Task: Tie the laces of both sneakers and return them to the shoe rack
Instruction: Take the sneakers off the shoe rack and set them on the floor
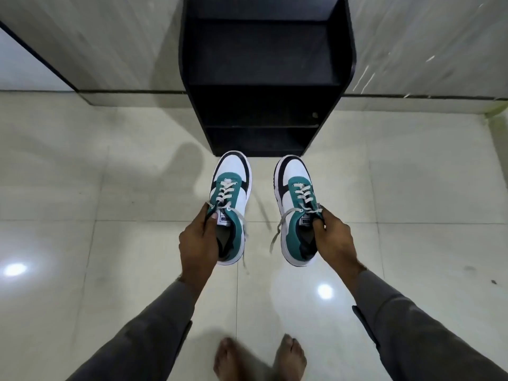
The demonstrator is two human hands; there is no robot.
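Two white, teal and black sneakers hang in the air above the floor, toes pointing away from me. My left hand [199,244] grips the left sneaker [232,188] at its tongue and collar. My right hand [334,239] holds the right sneaker [295,193] the same way. Grey laces [277,235] dangle loose and untied from both shoes. The black shoe rack [264,78] stands straight ahead against the wall, its shelves bare.
Glossy pale floor tiles [110,188] spread all around. My bare feet [259,358] are at the bottom of the view. A marbled wall [123,42] flanks the rack, with a dark-edged corner at the left.
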